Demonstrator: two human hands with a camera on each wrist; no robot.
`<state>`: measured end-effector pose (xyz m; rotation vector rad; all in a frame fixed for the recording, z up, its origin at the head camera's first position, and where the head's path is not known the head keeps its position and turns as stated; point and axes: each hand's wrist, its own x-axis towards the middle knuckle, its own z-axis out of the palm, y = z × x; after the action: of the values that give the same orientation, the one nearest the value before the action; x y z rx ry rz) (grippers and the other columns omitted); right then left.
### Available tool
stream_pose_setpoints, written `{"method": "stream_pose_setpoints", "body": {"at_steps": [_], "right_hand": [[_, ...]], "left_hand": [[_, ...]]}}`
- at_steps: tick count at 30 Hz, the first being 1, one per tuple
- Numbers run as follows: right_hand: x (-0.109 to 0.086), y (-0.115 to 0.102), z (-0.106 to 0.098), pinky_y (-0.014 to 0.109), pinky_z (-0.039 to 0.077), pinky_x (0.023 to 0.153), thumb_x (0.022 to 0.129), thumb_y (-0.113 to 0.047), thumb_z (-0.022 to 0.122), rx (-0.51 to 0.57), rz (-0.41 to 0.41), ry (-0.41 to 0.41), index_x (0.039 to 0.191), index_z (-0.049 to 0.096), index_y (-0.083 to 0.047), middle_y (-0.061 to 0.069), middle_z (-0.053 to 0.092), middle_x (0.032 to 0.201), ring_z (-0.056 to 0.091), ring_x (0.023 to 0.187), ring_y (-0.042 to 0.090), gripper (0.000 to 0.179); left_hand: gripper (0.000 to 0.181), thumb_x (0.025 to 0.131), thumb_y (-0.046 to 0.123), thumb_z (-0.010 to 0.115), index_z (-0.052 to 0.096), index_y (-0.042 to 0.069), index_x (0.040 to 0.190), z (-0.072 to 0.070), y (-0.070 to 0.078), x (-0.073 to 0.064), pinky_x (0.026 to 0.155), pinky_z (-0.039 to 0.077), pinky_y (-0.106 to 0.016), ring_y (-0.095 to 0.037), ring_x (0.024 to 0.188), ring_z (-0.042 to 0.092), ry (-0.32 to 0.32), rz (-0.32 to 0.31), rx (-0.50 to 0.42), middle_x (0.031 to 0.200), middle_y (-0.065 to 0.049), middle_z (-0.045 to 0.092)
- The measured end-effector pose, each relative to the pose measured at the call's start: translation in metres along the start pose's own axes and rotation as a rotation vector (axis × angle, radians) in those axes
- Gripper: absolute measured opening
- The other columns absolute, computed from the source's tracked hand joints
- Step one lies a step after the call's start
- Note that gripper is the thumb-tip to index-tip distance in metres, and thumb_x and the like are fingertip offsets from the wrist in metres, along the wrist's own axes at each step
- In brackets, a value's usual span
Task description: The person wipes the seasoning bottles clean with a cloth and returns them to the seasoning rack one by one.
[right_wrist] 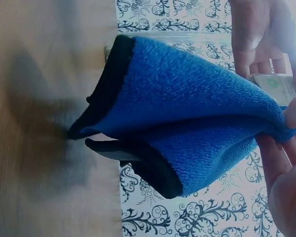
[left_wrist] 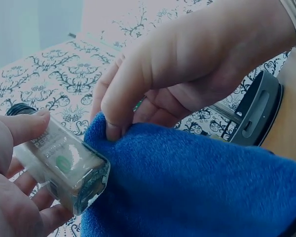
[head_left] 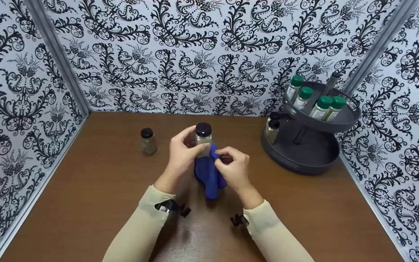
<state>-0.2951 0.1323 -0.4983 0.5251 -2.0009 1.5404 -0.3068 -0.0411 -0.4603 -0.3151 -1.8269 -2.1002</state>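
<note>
My left hand (head_left: 181, 154) grips a square glass spice jar (head_left: 203, 137) with a black cap, thumb across its front. In the left wrist view the jar (left_wrist: 64, 163) tilts, its glass base toward the cloth and printed label showing. My right hand (head_left: 234, 167) pinches a blue cloth (head_left: 211, 178) between thumb and fingers at its upper end. The cloth hangs down in folds, and its dark edging (right_wrist: 111, 84) shows in the right wrist view. Beside the jar's base, the pinched end of the cloth (left_wrist: 101, 131) sits close by.
Another black-capped jar (head_left: 148, 141) stands on the brown table (head_left: 96, 182), left of my hands. At the right is a dark two-tier rack (head_left: 304, 167); several green-capped jars (head_left: 321, 107) stand on its upper tier, black-capped jars (head_left: 272, 131) on the lower. Patterned walls (head_left: 195, 58) enclose the table.
</note>
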Motion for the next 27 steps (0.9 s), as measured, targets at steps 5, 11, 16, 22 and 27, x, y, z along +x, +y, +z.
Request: {"method": "stream_pose_setpoints", "body": {"at_steps": [5,11,16,22,27], "right_hand": [[0.001,0.000,-0.004,0.028,0.064,0.067,0.076,0.017,0.075,0.016,-0.039,0.027,0.088,0.082,-0.005,0.011,0.080,0.088,0.075,0.076,0.019,0.026],[0.003,-0.002,-0.009,0.026,0.064,0.068,0.076,0.017,0.075,0.032,-0.073,0.071,0.088,0.082,-0.004,0.011,0.080,0.089,0.074,0.077,0.011,0.026],[0.006,-0.006,-0.012,0.021,0.063,0.070,0.076,0.018,0.074,0.063,-0.115,0.104,0.089,0.082,-0.001,0.015,0.080,0.090,0.074,0.079,0.008,0.024],[0.008,-0.007,-0.015,0.022,0.063,0.071,0.077,0.018,0.075,0.052,-0.141,0.155,0.088,0.081,0.000,0.015,0.081,0.092,0.076,0.080,0.012,0.022],[0.009,-0.007,-0.017,0.023,0.064,0.072,0.077,0.018,0.076,0.065,-0.151,0.190,0.089,0.080,0.001,0.016,0.081,0.093,0.077,0.082,0.012,0.022]], "left_hand": [[0.053,0.077,-0.005,0.085,0.071,-0.004,0.128,0.004,-0.007,-0.002,0.084,0.060,-0.028,-0.015,0.094,0.072,-0.017,0.006,-0.015,0.107,-0.013,0.078],[0.053,0.078,-0.004,0.085,0.071,-0.005,0.129,0.009,-0.015,-0.004,0.086,0.061,-0.028,-0.015,0.094,0.072,-0.043,-0.004,0.017,0.108,-0.018,0.078],[0.052,0.078,-0.002,0.086,0.071,-0.004,0.128,0.013,-0.019,-0.005,0.088,0.061,-0.032,-0.019,0.096,0.072,-0.071,-0.016,0.011,0.109,-0.017,0.077],[0.052,0.079,-0.001,0.087,0.072,-0.001,0.129,0.016,-0.027,-0.007,0.092,0.062,-0.041,-0.018,0.096,0.073,-0.118,-0.037,0.003,0.109,-0.018,0.078],[0.051,0.081,0.000,0.087,0.073,0.001,0.130,0.018,-0.033,-0.009,0.095,0.062,-0.043,-0.019,0.097,0.074,-0.152,-0.037,0.017,0.108,-0.018,0.079]]}}
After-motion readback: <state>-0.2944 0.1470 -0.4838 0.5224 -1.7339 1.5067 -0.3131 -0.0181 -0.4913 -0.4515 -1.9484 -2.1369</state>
